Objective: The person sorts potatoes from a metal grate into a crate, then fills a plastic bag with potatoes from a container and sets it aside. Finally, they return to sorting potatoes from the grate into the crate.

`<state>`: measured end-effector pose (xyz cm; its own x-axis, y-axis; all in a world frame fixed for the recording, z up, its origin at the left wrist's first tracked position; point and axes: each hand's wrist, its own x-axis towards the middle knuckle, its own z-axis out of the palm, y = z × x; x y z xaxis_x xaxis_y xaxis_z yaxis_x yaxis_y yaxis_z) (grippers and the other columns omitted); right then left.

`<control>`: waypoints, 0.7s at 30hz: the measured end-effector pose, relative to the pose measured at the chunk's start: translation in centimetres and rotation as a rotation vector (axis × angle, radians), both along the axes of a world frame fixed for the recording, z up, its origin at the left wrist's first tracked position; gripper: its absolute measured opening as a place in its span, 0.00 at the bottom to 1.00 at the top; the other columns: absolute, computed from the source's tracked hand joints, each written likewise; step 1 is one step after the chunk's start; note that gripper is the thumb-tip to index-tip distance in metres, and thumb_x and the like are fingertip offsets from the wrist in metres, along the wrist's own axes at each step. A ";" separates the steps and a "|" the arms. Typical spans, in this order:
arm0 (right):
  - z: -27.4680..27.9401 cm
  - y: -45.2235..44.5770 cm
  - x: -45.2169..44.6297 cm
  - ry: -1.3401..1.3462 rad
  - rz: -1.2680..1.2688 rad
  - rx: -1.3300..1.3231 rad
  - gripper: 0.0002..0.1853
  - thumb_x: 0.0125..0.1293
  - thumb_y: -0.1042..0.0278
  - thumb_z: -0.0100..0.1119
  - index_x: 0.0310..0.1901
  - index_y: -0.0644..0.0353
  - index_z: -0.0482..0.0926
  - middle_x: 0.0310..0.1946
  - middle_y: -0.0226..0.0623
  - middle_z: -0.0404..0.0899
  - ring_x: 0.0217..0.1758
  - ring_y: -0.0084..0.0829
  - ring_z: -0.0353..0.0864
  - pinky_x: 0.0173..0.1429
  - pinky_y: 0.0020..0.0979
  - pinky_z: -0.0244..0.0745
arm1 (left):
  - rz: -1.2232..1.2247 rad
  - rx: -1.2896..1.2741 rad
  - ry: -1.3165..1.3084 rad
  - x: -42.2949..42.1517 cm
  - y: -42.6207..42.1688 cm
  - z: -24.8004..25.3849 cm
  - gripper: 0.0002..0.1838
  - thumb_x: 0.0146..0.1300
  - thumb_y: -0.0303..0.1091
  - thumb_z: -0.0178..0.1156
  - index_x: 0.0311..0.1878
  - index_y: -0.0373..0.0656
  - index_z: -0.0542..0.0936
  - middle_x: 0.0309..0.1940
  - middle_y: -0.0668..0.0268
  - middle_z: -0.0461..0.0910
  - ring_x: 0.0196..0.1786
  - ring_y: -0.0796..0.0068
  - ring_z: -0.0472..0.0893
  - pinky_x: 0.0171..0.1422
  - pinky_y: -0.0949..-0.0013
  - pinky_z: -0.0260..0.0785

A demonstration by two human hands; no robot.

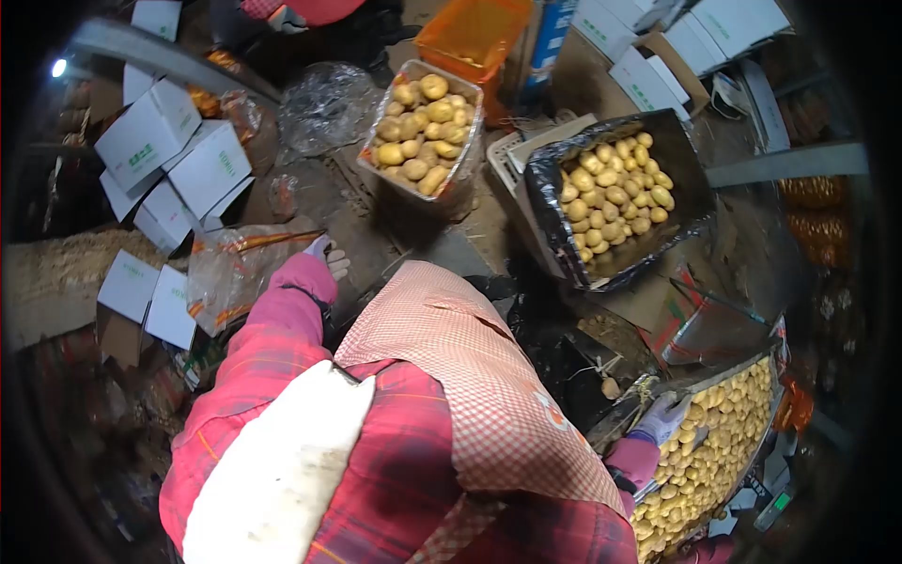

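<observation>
My left hand [329, 256], in a light glove with grey fingertips, reaches out beside a clear plastic bag [235, 273]. Its fingers are slightly apart, with nothing visible in them. At the lower right, my gloved right hand [660, 418] is at the left edge of a large heap of potatoes [719, 446]; its fingers are too unclear to read. Ahead stands a plastic-lined crate [371, 162] full of potatoes [423, 127]. To its right, a black-lined crate [540, 202] is tilted and holds more potatoes [615, 193].
White cartons [150, 136] are piled at the left, and others [648, 80] lie at the upper right. An orange crate [470, 33] stands behind the lined crate. Crumpled clear plastic [329, 103] lies nearby. Part of another person [315, 9] shows at the top edge.
</observation>
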<state>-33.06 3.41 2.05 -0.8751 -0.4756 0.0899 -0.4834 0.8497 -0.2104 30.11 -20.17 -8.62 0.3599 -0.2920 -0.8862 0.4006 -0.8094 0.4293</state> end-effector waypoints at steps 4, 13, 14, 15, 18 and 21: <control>-1.5 1.0 -1.6 0.002 0.067 -0.031 0.29 0.69 0.52 0.45 0.65 0.63 0.61 0.64 0.51 0.63 0.67 0.46 0.62 0.69 0.35 0.57 | 0.051 -0.006 -0.002 5.7 5.9 3.7 0.23 0.66 0.51 0.46 0.57 0.47 0.67 0.56 0.55 0.73 0.53 0.51 0.76 0.53 0.50 0.69; -1.5 1.4 -2.3 -0.006 0.031 0.021 0.29 0.69 0.50 0.44 0.65 0.62 0.62 0.64 0.50 0.64 0.66 0.45 0.63 0.68 0.35 0.58 | 0.087 -0.069 0.128 13.2 9.0 4.2 0.22 0.64 0.50 0.50 0.55 0.47 0.68 0.52 0.55 0.73 0.49 0.51 0.74 0.50 0.51 0.68; -0.9 1.0 -1.5 0.035 0.012 0.122 0.28 0.69 0.51 0.44 0.64 0.62 0.63 0.62 0.50 0.66 0.65 0.46 0.64 0.68 0.36 0.59 | 0.047 -0.062 0.138 13.8 8.5 3.9 0.22 0.64 0.50 0.52 0.54 0.47 0.68 0.52 0.55 0.73 0.48 0.51 0.74 0.50 0.50 0.68; -0.1 0.5 -0.6 0.077 -0.005 0.222 0.27 0.70 0.52 0.43 0.64 0.62 0.64 0.60 0.51 0.68 0.65 0.47 0.65 0.67 0.37 0.60 | 0.009 -0.056 0.150 14.4 8.1 3.5 0.22 0.63 0.50 0.53 0.54 0.47 0.68 0.52 0.55 0.72 0.48 0.51 0.74 0.50 0.49 0.68; 1.3 -3.4 6.0 0.222 0.163 0.027 0.24 0.69 0.56 0.43 0.59 0.66 0.69 0.55 0.53 0.72 0.59 0.49 0.70 0.63 0.38 0.65 | -0.024 -0.080 0.200 17.2 5.6 2.9 0.24 0.63 0.50 0.54 0.56 0.48 0.67 0.52 0.54 0.72 0.48 0.51 0.74 0.50 0.50 0.68; -2.2 -9.1 12.7 -0.174 0.270 -0.312 0.16 0.67 0.70 0.48 0.53 0.70 0.73 0.43 0.45 0.78 0.44 0.27 0.76 0.50 0.28 0.71 | -0.083 -0.055 0.219 20.9 2.7 2.5 0.23 0.64 0.51 0.52 0.57 0.49 0.67 0.55 0.54 0.72 0.51 0.51 0.74 0.53 0.50 0.67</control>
<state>-20.33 -5.70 -0.18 -0.7380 -0.6627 0.1273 -0.6139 0.5810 -0.5344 51.04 -17.52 -6.12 0.1340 -0.3625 -0.9223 0.4223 -0.8211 0.3841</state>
